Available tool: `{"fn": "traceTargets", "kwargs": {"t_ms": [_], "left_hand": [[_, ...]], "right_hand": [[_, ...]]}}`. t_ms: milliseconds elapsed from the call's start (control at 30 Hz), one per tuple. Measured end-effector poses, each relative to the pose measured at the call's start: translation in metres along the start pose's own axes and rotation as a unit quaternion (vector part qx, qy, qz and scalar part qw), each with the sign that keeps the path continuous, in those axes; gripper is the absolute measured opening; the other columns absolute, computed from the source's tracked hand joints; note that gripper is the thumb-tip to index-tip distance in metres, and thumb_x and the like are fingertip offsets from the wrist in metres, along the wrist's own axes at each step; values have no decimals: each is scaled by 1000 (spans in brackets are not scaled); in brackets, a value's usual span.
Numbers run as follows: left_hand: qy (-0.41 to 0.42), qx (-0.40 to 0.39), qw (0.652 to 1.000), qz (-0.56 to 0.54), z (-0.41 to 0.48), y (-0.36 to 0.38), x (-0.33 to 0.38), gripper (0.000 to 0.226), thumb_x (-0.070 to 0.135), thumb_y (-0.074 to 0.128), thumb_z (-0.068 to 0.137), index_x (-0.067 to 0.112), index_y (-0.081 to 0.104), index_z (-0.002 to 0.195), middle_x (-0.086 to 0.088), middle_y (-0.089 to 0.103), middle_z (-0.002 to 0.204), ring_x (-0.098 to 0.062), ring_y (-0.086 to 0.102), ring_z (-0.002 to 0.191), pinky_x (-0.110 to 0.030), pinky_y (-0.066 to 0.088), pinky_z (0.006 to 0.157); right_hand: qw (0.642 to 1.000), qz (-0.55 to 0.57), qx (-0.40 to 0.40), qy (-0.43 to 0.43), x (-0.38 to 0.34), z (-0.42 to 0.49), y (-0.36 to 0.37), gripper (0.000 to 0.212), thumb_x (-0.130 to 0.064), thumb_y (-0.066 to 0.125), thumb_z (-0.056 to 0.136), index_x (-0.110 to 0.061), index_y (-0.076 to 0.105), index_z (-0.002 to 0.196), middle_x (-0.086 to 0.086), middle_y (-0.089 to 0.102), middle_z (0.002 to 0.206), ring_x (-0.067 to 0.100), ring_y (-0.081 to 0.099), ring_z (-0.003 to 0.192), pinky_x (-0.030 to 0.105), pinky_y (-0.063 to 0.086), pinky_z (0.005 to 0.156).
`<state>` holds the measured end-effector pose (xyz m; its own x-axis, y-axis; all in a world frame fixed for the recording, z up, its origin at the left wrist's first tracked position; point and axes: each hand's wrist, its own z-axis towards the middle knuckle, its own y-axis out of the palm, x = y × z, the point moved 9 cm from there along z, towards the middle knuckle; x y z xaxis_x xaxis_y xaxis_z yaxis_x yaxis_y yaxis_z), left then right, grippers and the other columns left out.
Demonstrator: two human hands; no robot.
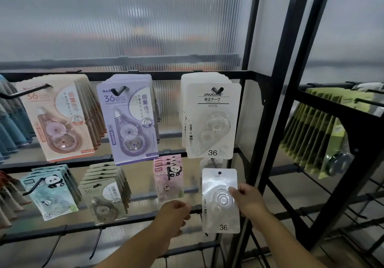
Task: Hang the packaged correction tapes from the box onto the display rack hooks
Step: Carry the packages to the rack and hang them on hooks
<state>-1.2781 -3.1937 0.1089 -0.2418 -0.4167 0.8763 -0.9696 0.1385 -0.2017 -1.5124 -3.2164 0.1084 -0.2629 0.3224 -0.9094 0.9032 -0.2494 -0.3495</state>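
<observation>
My right hand (248,200) pinches a white packaged correction tape (218,215) marked "36" by its right edge, thumb on the clear blister. The pack is upright, with its hang hole just below the tip of a black hook (213,163) on the second row. Above that hook hang several identical white packs (212,120). My left hand (176,214) is loosely curled in front of a lower black crossbar (133,215), left of the pack; it holds nothing I can see. The box is not in view.
Peach packs (60,118) and purple packs (129,120) fill the top row. Panda and beige packs hang on the second row. Bare hooks (96,242) stick out of the lower bars. A black upright (268,122) stands to the right, green packs (315,130) beyond it.
</observation>
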Motion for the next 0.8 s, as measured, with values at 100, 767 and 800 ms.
{"fn": "traceTargets", "kwargs": {"t_ms": [100,767,800], "left_hand": [[5,-4,1000,1,1,1,3,16,25,51,97,14,62,102,-5,64,96,-15,54,82,-25,46,68],[5,54,999,-9,-32,-40,-8,14,28,51,97,19,60,102,-4,64,102,-14,56,86,-23,45,68],[0,61,998,-10,-40,-47,-11,13,28,51,97,20,61,100,-5,64,102,-14,56,85,-22,46,68]], "right_hand": [[999,-35,31,8,-6,6,-3,25,-24,60,89,-2,63,78,21,69,86,22,58,64,28,43,58],[853,-436,-288,-1,3,-25,111,33,-34,49,96,-13,50,71,3,63,70,8,49,48,20,41,48],[833,-461,-306,-26,-4,-37,124,36,-36,48,97,-13,50,70,4,64,71,8,48,48,21,41,50]]}}
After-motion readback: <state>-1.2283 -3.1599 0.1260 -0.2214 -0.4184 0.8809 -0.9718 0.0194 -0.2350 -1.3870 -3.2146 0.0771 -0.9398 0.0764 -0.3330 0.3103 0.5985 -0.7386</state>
